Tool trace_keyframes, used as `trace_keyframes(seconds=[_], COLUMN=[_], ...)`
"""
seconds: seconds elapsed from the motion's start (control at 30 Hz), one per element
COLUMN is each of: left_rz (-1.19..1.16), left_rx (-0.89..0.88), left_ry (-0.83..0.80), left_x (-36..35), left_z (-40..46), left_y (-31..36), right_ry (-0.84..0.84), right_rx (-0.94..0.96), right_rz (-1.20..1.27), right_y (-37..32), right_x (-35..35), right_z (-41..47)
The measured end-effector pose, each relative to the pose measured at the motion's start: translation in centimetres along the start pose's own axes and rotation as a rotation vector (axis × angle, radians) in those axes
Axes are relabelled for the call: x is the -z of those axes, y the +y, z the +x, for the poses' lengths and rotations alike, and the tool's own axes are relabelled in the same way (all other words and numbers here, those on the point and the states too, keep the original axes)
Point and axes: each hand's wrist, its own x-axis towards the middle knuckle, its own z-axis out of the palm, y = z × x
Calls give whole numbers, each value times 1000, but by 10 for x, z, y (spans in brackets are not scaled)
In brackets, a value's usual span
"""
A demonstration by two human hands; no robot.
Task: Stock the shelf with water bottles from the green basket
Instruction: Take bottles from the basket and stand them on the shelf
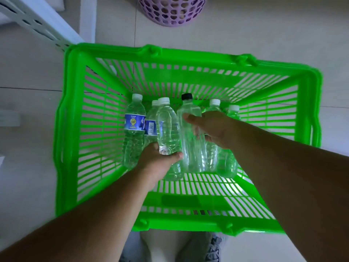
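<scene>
Green basket fills mid-frame on the floor, water bottles standing inside. Left hand has its grip curled round the bottom of a clear white-capped bottle. Right hand wraps the black-capped bottle beside it. White shelf sits upper left.

Two bottles in the green basket carry blue labels. Leftmost labelled bottle: white lettering and a gold round emblem, too blurred to read. Second labelled bottle: barcode showing, digits illegible. Nothing else bears text.
</scene>
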Motion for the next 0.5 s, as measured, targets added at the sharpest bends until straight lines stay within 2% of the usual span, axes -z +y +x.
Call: trace_keyframes(seconds=[0.27, 0.37, 0.5], left_rz=[4, -13, -47], left_rx=[-94, -186, -261], left_ry=[14, 60, 45], left_x=[55, 81, 116], left_z=[-86, -145, -232], left_y=[32, 56, 84], right_ry=[53, 141, 226], right_rx=[142, 232, 356], right_rz=[61, 68, 83], right_y=[-32, -59, -100], right_x=[16, 29, 56], right_z=[-102, -169, -273])
